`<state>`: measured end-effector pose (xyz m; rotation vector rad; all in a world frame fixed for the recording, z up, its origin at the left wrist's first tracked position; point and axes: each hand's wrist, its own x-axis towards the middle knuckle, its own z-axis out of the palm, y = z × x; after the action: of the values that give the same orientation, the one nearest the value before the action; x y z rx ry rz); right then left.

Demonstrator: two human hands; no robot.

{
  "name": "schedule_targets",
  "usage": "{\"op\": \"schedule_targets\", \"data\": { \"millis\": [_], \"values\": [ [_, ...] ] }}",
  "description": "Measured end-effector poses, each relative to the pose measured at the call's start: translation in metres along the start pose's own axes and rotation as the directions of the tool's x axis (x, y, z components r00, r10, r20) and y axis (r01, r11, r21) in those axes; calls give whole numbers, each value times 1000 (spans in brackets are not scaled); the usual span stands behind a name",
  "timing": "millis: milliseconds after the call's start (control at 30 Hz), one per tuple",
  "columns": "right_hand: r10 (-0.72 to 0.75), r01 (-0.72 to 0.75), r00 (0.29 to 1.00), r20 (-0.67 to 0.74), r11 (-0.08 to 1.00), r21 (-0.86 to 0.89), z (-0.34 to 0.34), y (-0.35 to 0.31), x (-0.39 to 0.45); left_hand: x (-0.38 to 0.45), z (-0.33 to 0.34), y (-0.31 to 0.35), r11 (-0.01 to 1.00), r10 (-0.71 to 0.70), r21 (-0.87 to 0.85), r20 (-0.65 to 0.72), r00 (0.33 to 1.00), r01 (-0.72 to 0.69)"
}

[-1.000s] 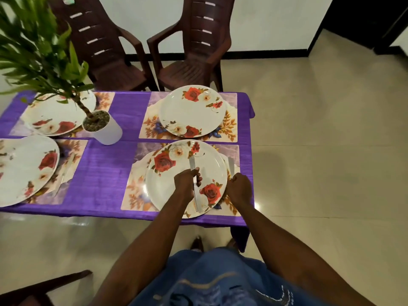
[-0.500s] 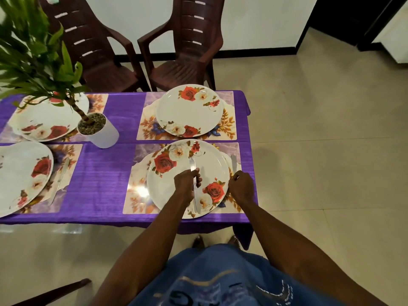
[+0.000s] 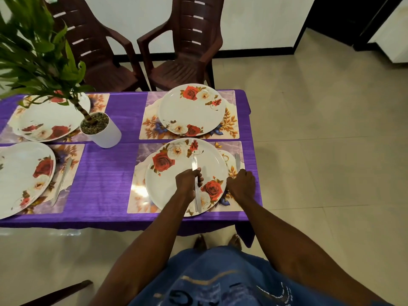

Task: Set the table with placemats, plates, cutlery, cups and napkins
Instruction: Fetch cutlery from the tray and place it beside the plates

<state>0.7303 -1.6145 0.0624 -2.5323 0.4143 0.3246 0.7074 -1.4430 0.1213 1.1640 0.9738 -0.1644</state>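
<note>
A floral plate (image 3: 176, 180) lies on a leaf-print placemat (image 3: 141, 171) at the near right of the purple table (image 3: 106, 171). My left hand (image 3: 187, 182) grips a steel knife (image 3: 194, 166) over the plate's middle, blade pointing away from me. My right hand (image 3: 241, 184) rests curled on the placemat just right of the plate, over the handle end of a second knife (image 3: 237, 161) that lies there. Whether it grips that knife is hidden.
Three more floral plates sit on placemats: far right (image 3: 192, 111), far left (image 3: 44, 120), near left (image 3: 19, 177) with a knife (image 3: 63, 177) beside it. A white potted plant (image 3: 103, 131) stands mid-table. Two brown chairs (image 3: 183, 47) stand behind. Tiled floor lies right.
My right hand has slid a little toward me along the placemat's right side, so more of the second knife's blade shows. My left hand keeps its knife over the plate.
</note>
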Motion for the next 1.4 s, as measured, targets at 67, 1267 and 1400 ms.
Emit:
{"op": "schedule_targets", "data": {
  "millis": [67,1267,1400],
  "values": [
    [-1,1,1000,-6,1000,-6,1,0,0,0,-1,0,1000,-1,5,1,1000,1],
    [-304,298,945,118,952,72,-11,23,-1,0,45,-15,993,49,111,-15,999,-47],
    [-409,415,906,104,909,-36,-21,40,15,-14,79,-14,999,51,19,-70,996,-50]
  ]
}}
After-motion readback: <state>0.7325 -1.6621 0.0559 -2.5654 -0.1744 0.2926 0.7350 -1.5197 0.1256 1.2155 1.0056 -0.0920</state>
